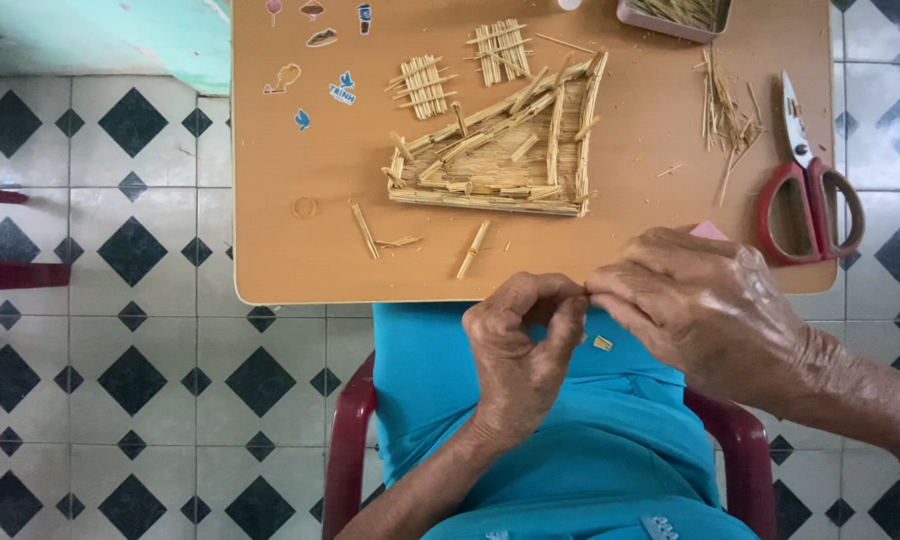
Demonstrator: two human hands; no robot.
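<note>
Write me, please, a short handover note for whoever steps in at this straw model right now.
Left hand and right hand: fingertips pinched together over the lap at the table edge; what they hold is too small to tell.
Straw frame lies mid-table, partly built, with two small straw panels behind it, apart from it.
Loose straw pieces lie in front; more cut straw beside the red scissors.
A straw bit lies on the lap.
Left: the panels and loose pieces are unattached.
</note>
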